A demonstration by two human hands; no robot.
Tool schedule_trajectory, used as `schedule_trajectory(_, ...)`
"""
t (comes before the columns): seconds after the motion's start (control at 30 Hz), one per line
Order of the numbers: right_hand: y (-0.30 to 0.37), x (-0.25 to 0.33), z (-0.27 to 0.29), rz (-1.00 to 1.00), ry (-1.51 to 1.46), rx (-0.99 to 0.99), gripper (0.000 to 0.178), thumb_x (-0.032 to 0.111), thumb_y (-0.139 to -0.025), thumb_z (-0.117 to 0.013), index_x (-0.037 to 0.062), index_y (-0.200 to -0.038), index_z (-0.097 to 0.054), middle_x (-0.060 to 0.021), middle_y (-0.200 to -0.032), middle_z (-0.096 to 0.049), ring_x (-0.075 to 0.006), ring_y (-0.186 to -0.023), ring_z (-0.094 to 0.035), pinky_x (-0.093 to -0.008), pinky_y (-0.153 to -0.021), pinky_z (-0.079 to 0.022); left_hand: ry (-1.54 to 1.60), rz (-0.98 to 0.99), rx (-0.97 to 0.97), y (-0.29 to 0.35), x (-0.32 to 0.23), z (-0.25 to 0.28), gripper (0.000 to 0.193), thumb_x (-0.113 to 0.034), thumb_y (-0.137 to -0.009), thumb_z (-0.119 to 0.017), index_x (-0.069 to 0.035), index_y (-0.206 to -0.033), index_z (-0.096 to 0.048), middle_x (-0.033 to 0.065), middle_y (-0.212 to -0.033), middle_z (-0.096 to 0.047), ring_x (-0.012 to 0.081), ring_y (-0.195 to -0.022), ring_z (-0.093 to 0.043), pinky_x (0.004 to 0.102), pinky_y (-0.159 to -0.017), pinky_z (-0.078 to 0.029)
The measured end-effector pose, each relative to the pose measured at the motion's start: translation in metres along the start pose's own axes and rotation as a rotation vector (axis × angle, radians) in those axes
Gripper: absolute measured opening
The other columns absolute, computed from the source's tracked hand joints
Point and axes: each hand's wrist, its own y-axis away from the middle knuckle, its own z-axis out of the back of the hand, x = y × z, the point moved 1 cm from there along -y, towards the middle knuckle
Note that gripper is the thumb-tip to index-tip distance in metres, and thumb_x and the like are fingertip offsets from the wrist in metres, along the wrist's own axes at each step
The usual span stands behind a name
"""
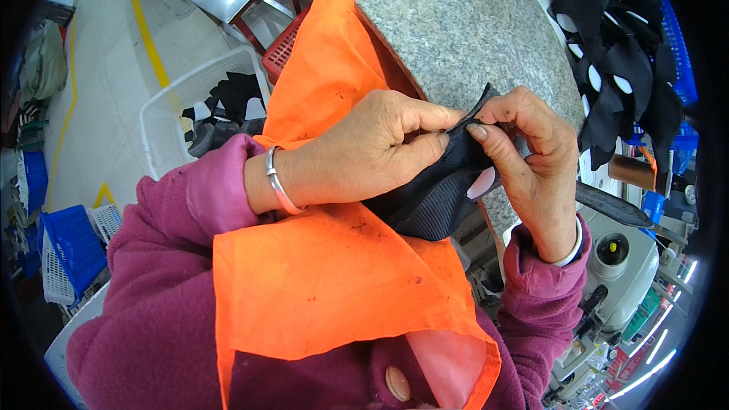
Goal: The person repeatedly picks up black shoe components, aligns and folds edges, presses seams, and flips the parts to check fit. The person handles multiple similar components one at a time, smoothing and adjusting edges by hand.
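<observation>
A: Camera position?
B: Head-mounted, left unit of a side-by-side pair. View upright, unmirrored, directed down over the orange apron [326, 288].
A: Working range?
B: Close. The left hand [368, 144] and right hand [539, 171] fall around mid-frame, at the stone slab's [463, 30] near edge.
A: Coverage?
B: Wide fisheye, black at the rim. The slab's upper-left corner sits high, near the frame's centreline; its far edge bows outward. Floor [99, 91] is taken in at left.
</observation>
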Motion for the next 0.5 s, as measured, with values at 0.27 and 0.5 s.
schedule_trajectory(0.27,0.0017,-0.0013,-0.0022,-0.105,-0.084,-0.018,0.005,-0.004,-0.086,-0.063,-0.0003,-0.088,-0.061,-0.0034,-0.071,-0.06,-0.008,-0.047,-0.058,-0.0201,-0.042,-0.041,0.083,-0.002,-0.009,0.0029,0.0014,-0.0024,0.028,-0.001,-0.097,-0.05,0.005,-0.124,-0.057,-0.0032,-0.092,-0.061,0.0008,-0.085,-0.053,0.0182,-0.074,-0.044)
schedule_trajectory(0.5,0.0018,-0.0023,-0.0023,-0.162,-0.078,-0.006,0.005,-0.003,-0.087,-0.063,0.0002,-0.088,-0.059,-0.003,-0.065,-0.059,-0.007,-0.046,-0.057,-0.0201,-0.042,-0.041,0.129,0.018,-0.012,0.0044,0.0035,-0.0031,0.031,-0.002,-0.097,-0.05,0.005,-0.128,-0.055,-0.0052,-0.087,-0.057,-0.0005,-0.079,-0.05,0.0173,-0.071,-0.043)
